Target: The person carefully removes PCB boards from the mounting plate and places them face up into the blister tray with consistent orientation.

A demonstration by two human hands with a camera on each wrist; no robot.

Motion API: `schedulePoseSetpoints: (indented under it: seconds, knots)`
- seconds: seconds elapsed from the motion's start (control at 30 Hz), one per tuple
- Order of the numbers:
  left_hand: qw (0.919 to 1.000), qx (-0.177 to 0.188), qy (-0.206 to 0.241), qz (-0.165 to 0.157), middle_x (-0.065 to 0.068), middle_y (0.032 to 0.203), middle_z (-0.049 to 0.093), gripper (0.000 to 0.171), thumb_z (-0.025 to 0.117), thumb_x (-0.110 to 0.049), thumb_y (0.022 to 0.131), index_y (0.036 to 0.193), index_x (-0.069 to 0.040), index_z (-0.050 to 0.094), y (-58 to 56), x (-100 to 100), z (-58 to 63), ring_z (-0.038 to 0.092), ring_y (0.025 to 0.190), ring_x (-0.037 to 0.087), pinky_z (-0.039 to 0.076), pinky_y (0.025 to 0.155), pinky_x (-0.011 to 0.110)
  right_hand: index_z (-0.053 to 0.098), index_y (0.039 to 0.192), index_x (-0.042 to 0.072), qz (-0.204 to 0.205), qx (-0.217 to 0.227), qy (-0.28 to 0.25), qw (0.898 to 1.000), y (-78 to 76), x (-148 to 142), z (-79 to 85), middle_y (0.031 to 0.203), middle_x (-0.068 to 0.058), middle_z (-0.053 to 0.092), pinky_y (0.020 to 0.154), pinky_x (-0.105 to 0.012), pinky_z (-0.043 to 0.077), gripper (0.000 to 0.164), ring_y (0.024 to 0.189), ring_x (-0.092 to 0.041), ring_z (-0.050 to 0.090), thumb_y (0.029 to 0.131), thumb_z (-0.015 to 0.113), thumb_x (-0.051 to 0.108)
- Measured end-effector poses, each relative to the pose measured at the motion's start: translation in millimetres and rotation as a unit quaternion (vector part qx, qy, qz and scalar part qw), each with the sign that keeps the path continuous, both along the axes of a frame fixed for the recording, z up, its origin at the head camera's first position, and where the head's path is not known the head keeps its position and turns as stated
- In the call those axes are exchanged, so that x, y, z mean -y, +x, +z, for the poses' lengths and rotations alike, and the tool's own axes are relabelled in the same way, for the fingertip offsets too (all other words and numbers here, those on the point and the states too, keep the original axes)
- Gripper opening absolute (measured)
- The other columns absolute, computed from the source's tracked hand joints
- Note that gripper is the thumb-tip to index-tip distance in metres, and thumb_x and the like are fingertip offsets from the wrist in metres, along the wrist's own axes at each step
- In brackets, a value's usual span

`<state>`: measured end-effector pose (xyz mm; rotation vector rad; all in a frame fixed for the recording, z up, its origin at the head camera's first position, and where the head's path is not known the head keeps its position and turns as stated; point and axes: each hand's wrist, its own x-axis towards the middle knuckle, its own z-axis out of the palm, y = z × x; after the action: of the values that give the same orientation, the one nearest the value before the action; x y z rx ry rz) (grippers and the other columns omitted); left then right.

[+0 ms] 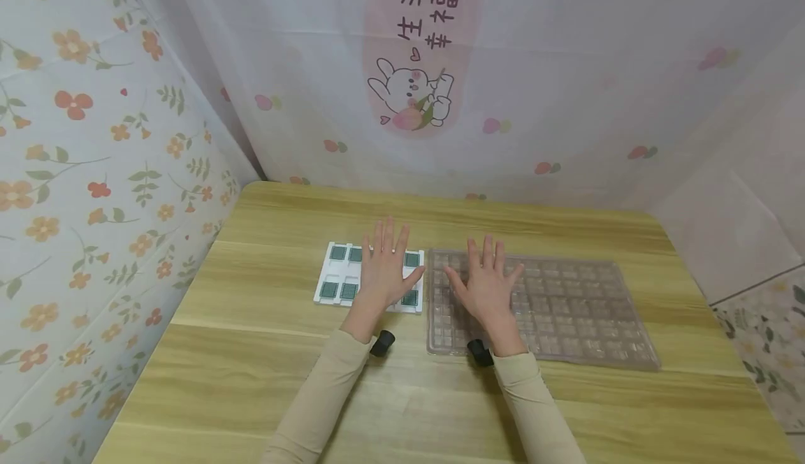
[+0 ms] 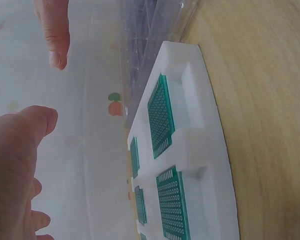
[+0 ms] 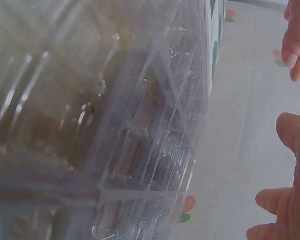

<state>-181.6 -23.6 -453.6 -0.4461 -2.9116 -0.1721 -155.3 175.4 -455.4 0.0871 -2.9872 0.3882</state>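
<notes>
My left hand (image 1: 382, 275) is spread above a white tray (image 1: 321, 274), palm down with nothing in it. Green perforated circuit boards (image 2: 172, 202) sit in the tray's recesses; the hand hides several of them in the head view. To the right, my right hand (image 1: 489, 288) hovers with fingers fanned over the left part of a clear plastic tray (image 1: 578, 303) divided into many small compartments. In the left wrist view the thumb and fingers stand apart from the white tray. The right wrist view shows the ribbed clear compartments (image 3: 140, 130) close below the hand.
Both trays lie side by side on a wood-grain table (image 1: 251, 352). A printed curtain (image 1: 534, 100) hangs behind the table's back edge, and a floral cloth (image 1: 113, 170) hangs at the left. Black wrist mounts (image 1: 382, 343) sit at both cuffs.
</notes>
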Motion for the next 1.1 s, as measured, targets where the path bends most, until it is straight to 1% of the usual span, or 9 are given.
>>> schedulePoseSetpoints:
  seconds: [0.17,0.3,0.5,0.6,0.73,0.8,0.9,1.0,1.1]
  knots:
    - [0.9999,0.012,-0.004,0.000,0.018,0.155,0.005,0.083,0.043,-0.062,0.088,0.151,-0.014,0.016,0.2,0.4,0.1,0.006,0.141,0.035,0.012,0.109,0.054,0.020,0.150,0.009,0.003,0.010,-0.007,1.000,0.3,0.2,2.2,0.154,-0.024,0.006,0.094,-0.075,-0.001,0.077,0.140,-0.041,-0.002,0.093,0.044,0.056]
    - [0.9998,0.018,-0.005,-0.003,0.018,0.155,0.003,0.084,0.044,-0.062,0.089,0.151,-0.014,0.015,0.3,0.6,0.6,0.002,0.142,0.034,0.012,0.109,0.055,0.020,0.150,0.009,0.003,0.008,-0.006,1.000,0.1,0.1,2.4,0.154,-0.024,0.007,0.095,-0.075,-0.001,0.077,0.140,-0.041,-0.002,0.092,0.044,0.056]
    - [0.9999,0.008,-0.013,0.000,0.018,0.154,0.015,0.082,0.045,-0.062,0.088,0.150,-0.014,0.020,-1.2,5.6,-0.7,0.011,0.140,0.036,0.015,0.108,0.055,0.024,0.149,0.009,0.003,-0.006,-0.005,1.000,0.7,1.0,2.0,0.153,-0.024,0.010,0.095,-0.075,0.000,0.076,0.140,-0.042,0.001,0.092,0.046,0.054]
    - [0.9999,0.007,0.010,0.004,0.017,0.151,0.022,0.080,0.049,-0.059,0.088,0.148,-0.013,0.024,-1.5,13.1,-2.9,0.015,0.139,0.036,0.015,0.108,0.056,0.024,0.149,0.010,0.006,-0.008,-0.004,1.000,1.7,2.4,2.3,0.153,-0.024,0.011,0.094,-0.076,0.003,0.076,0.140,-0.041,0.002,0.092,0.047,0.054]
    - [0.9994,0.003,0.035,0.005,0.018,0.150,0.025,0.077,0.053,-0.054,0.088,0.147,-0.012,0.028,-0.7,26.8,-5.7,0.018,0.138,0.036,0.018,0.107,0.057,0.025,0.148,0.008,0.015,-0.015,-0.019,1.000,2.5,4.8,1.3,0.152,-0.024,0.015,0.094,-0.076,0.007,0.076,0.139,-0.041,0.006,0.091,0.050,0.052]
    - [0.9988,-0.001,0.048,0.004,0.019,0.149,0.026,0.076,0.054,-0.052,0.088,0.146,-0.010,0.029,-0.1,34.2,-7.3,0.020,0.137,0.036,0.020,0.106,0.057,0.026,0.147,0.007,0.020,-0.023,-0.037,0.999,2.8,6.1,1.2,0.151,-0.023,0.019,0.095,-0.075,0.009,0.075,0.138,-0.042,0.011,0.091,0.052,0.049]
    - [0.9965,0.003,0.084,0.001,0.021,0.148,0.027,0.075,0.056,-0.047,0.089,0.145,-0.006,0.030,2.0,45.3,-9.2,0.023,0.136,0.037,0.020,0.105,0.057,0.031,0.144,0.004,0.033,-0.045,-0.058,0.997,3.2,8.1,1.2,0.146,-0.023,0.030,0.098,-0.069,0.018,0.070,0.133,-0.043,0.025,0.092,0.055,0.044]
    - [0.9911,0.000,0.133,-0.007,0.024,0.145,0.032,0.073,0.059,-0.039,0.088,0.142,0.001,0.031,3.2,55.9,-11.6,0.028,0.134,0.038,0.022,0.105,0.057,0.038,0.140,0.000,0.049,-0.064,-0.095,0.992,3.9,11.1,-0.1,0.139,-0.025,0.040,0.097,-0.063,0.029,0.064,0.126,-0.043,0.037,0.092,0.058,0.036]
    - [0.9812,-0.014,0.192,-0.019,0.027,0.138,0.040,0.069,0.062,-0.030,0.087,0.137,0.009,0.035,4.6,65.5,-12.1,0.035,0.129,0.040,0.027,0.104,0.053,0.044,0.134,-0.005,0.066,-0.079,-0.143,0.984,4.9,13.9,-2.3,0.129,-0.027,0.047,0.095,-0.056,0.036,0.057,0.119,-0.042,0.043,0.091,0.062,0.027]
